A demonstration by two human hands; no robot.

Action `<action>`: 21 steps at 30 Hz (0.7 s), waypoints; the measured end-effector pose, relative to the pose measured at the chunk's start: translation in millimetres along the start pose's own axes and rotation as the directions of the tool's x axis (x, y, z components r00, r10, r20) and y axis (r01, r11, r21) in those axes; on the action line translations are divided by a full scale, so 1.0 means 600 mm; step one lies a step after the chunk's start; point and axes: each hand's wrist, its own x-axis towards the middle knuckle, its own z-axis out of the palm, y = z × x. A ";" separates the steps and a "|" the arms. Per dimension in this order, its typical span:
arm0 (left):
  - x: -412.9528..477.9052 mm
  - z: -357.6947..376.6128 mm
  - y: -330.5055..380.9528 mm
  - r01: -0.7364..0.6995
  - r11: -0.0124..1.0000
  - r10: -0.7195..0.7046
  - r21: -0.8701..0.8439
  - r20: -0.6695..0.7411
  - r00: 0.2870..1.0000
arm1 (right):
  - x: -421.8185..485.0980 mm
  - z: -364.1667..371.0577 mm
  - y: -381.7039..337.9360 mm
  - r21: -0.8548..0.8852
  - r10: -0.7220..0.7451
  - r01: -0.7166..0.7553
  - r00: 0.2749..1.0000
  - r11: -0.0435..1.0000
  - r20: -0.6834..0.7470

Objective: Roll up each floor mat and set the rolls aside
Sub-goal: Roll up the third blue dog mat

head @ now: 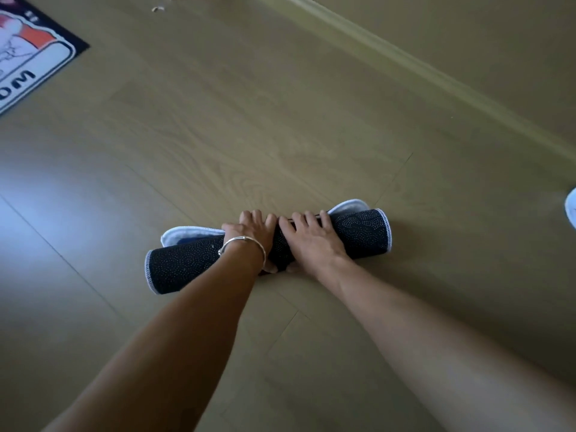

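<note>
A floor mat lies on the wooden floor as a tight roll, its dark dotted underside facing out and white stitching at both ends. A short pale flap of its top side sticks out behind the roll. My left hand, with a silver bangle on the wrist, grips the middle of the roll, fingers over the top and thumb under the near side. My right hand grips the roll right beside it in the same way. A second mat, flat and printed in white, orange and black, lies at the far left.
A pale skirting board runs diagonally along the wall at the upper right. A small light scrap lies on the floor at the top. Something white and blue pokes in at the right edge.
</note>
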 end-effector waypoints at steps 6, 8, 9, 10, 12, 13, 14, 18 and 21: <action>-0.018 -0.057 0.104 -0.116 0.988 0.108 -0.106 -0.082 0.991 | -0.065 -0.013 0.131 0.026 -0.050 0.050 0.999 0.998 0.013; -0.019 -0.095 0.163 -0.117 0.982 0.100 -0.150 -0.112 0.989 | -0.094 -0.033 0.197 -0.020 -0.057 0.057 0.998 0.998 -0.027; -0.019 -0.118 0.189 -0.109 0.976 0.084 -0.187 -0.138 0.987 | -0.108 -0.046 0.232 -0.042 -0.055 0.053 0.997 0.998 -0.059; -0.017 -0.141 0.212 -0.093 0.967 0.054 -0.239 -0.165 0.985 | -0.121 -0.061 0.267 -0.054 -0.040 0.035 0.995 0.998 -0.092; -0.008 -0.187 0.255 -0.023 0.921 -0.055 -0.390 -0.187 0.981 | -0.142 -0.095 0.331 -0.033 0.025 -0.030 0.987 0.999 -0.162; -0.003 -0.210 0.275 0.021 0.880 -0.122 -0.475 -0.183 0.976 | -0.149 -0.113 0.357 0.000 0.061 -0.063 0.977 0.998 -0.205; 0.000 -0.233 0.295 0.054 0.830 -0.183 -0.556 -0.179 0.967 | -0.151 -0.129 0.378 0.060 0.105 -0.093 0.960 0.994 -0.258; 0.012 -0.304 0.350 0.139 0.517 -0.364 -0.845 -0.070 0.929 | -0.141 -0.175 0.417 0.518 0.386 -0.191 0.873 0.834 -0.299; 0.022 -0.331 0.351 0.175 0.164 -0.440 -0.971 0.087 0.894 | -0.123 -0.189 0.432 0.736 0.368 -0.183 0.925 0.651 -0.095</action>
